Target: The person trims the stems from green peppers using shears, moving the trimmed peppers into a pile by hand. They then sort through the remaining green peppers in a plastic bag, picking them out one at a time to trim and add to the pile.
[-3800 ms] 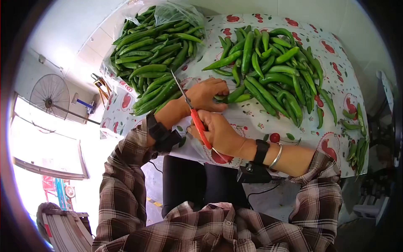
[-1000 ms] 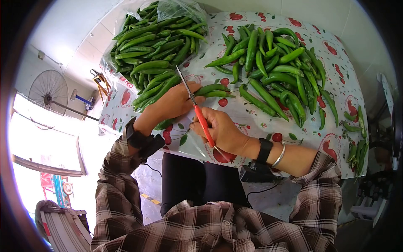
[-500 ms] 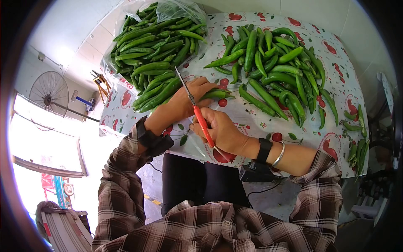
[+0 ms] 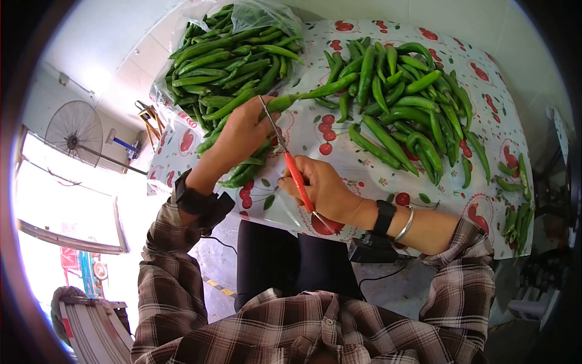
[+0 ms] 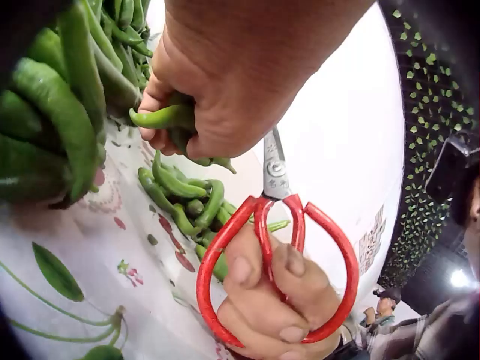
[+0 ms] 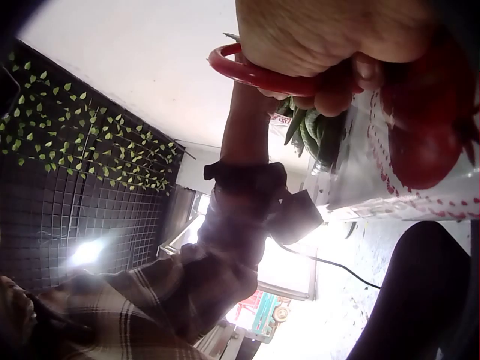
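My left hand (image 4: 242, 133) is raised at the front of the bagged pile of green chili peppers (image 4: 224, 67). Its curled fingers grip at least one green chili pepper (image 4: 280, 103), whose end sticks out to the right. In the left wrist view a pepper tip (image 5: 161, 118) pokes out from between the fingers; the rest is hidden inside the hand. My right hand (image 4: 330, 193) holds a pair of scissors (image 4: 295, 173) by the red handles, fingers through the loops (image 5: 341, 240). The blades (image 5: 274, 165) point up and away, overlapping the left hand in the head view.
A loose pile of green chili peppers (image 4: 406, 103) lies at the back right of the patterned tablecloth (image 4: 364, 212). Several small peppers and pieces (image 4: 517, 221) lie by the right edge. The clear plastic bag (image 4: 260, 15) stands at the back left. A wall fan (image 4: 73, 142) is farther left.
My left hand has moved left and away from the table's middle, toward the bagged peppers; the peppers it held out there have left that spot. The right hand with the scissors has stayed nearly still.
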Action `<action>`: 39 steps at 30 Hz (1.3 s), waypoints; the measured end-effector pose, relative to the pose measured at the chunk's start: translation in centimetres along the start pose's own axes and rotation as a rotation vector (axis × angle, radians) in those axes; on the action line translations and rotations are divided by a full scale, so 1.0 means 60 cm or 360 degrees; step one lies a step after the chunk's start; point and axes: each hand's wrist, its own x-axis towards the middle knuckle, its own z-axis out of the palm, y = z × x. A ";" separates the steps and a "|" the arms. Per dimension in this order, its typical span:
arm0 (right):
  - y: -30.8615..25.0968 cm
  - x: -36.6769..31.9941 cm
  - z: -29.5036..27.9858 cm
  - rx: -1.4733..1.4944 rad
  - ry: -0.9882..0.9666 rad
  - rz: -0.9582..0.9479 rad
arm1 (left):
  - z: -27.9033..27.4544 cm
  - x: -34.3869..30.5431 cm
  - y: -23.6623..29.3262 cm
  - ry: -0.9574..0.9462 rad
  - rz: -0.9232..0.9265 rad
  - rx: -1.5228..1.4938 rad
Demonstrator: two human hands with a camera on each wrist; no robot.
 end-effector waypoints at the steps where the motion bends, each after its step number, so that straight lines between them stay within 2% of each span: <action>1: 0.001 0.001 0.000 0.0018 -0.0009 0.0009 | -0.009 -0.003 -0.006 0.0002 -0.0001 0.0002; 3: 0.000 0.000 -0.001 0.0036 -0.0017 0.0017 | -0.026 -0.007 -0.019 0.0176 0.0137 0.0309; 7: 0.000 0.000 0.000 0.0042 -0.0014 0.0031 | -0.058 -0.020 -0.038 0.0354 0.0129 0.0393; 12: 0.007 0.001 -0.003 -0.0066 -0.0006 0.0038 | -0.078 -0.034 -0.070 0.0257 0.0033 0.0563; 14: 0.005 0.001 -0.002 0.0007 -0.0021 0.0048 | -0.074 -0.041 -0.085 0.0093 0.0045 0.0731; 21: 0.004 0.001 0.000 -0.0028 -0.0004 0.0054 | -0.066 -0.047 -0.083 0.0143 0.0001 0.0630; 26: 0.012 0.003 0.000 0.0006 0.0007 -0.0013 | -0.044 -0.049 -0.060 0.0319 0.0191 0.0759; 29: 0.004 -0.001 0.001 0.0090 -0.0015 0.0012 | -0.029 -0.051 -0.048 0.0329 0.0365 0.0833; 32: 0.000 -0.001 0.002 -0.0005 0.0017 0.0004 | -0.015 -0.048 -0.036 0.0233 0.0420 0.0849; 39: 0.000 0.000 0.002 0.0027 0.0005 -0.0015 | 0.010 -0.035 -0.047 0.0262 0.0507 0.0838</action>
